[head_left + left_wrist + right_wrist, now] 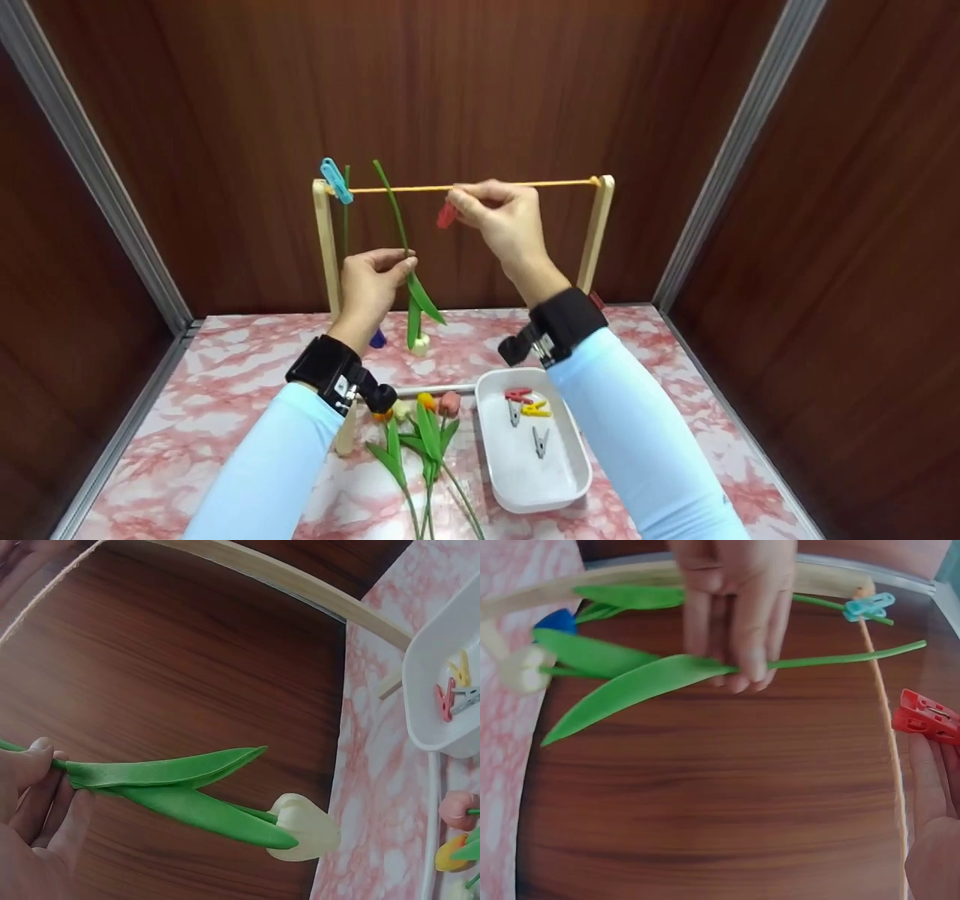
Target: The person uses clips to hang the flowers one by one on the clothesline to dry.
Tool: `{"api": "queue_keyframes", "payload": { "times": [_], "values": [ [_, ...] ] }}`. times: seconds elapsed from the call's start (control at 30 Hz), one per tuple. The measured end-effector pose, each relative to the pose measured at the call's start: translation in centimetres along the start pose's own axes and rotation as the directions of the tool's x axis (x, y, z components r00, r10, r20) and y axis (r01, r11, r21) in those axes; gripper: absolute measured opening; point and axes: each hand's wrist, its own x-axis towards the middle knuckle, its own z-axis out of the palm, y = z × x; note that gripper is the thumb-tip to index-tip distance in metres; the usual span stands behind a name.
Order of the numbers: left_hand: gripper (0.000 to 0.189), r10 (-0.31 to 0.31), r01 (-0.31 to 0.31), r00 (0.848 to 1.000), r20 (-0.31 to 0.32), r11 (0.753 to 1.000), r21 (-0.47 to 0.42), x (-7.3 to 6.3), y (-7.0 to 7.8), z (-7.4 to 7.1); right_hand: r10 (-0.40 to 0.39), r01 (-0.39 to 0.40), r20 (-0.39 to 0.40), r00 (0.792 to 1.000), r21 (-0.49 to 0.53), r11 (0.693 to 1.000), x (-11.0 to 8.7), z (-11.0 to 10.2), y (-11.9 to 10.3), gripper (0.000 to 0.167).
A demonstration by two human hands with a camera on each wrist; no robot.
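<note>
My left hand (371,285) pinches the green stem of a white tulip (304,829), which hangs bloom down with its stem end reaching past the cord (420,189). Beside the cord, my right hand (506,217) holds a red clothespin (926,718) between thumb and fingers. To the left, a light blue clothespin (335,180) clamps another stem on the cord, close to the wooden post (328,247). That flower's blue bloom (557,621) also hangs down, partly hidden behind my left hand in the head view.
A white tray (540,491) holds several clothespins, red, yellow and grey. Left of it, several tulips (427,435) in orange, white and pink lie on the pink marbled table (202,420). Brown panels (480,90) enclose the back and sides. The right post (596,232) supports the cord's other end.
</note>
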Motion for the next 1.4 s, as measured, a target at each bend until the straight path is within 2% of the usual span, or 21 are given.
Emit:
{"api": "queue_keyframes", "payload": {
  "times": [0.23,0.47,0.73,0.87,1.0,1.23,1.4],
  "values": [
    [0.017,-0.012,0.012,1.000,0.011,0.999,0.049,-0.7,-0.5,0.8,0.017,-0.017,-0.013,1.000,0.002,1.000,1.6,1.5,-0.9,0.014],
    [0.017,-0.011,0.009,0.999,0.036,0.998,0.061,-0.8,-0.5,0.7,0.058,-0.058,-0.001,0.998,0.001,0.998,2.9,3.0,-1.3,0.019],
    [0.015,0.027,-0.030,0.998,0.061,0.998,0.055,-0.6,-0.2,0.6,0.067,-0.065,0.031,0.997,-0.062,0.996,3.2,4.3,-1.2,0.011],
    [0.014,0.041,-0.045,0.997,0.061,0.997,0.061,-0.5,0.0,0.5,0.056,-0.052,0.048,0.997,-0.085,0.995,3.2,4.6,-0.9,0.008],
    [0.015,0.032,-0.037,0.997,0.065,0.996,0.077,-0.5,0.1,0.3,0.080,-0.074,0.053,0.995,-0.101,0.992,3.0,4.9,-0.6,0.009],
    [0.015,0.014,-0.019,0.998,0.060,0.997,0.072,-0.6,0.1,0.1,0.159,-0.151,0.049,0.986,-0.139,0.979,2.8,4.7,-0.6,0.023],
    [0.015,0.000,-0.006,0.997,0.074,0.997,0.077,-0.7,0.2,0.2,0.176,-0.157,0.092,0.980,-0.182,0.971,3.0,4.0,-1.4,0.028]
  ]
}}
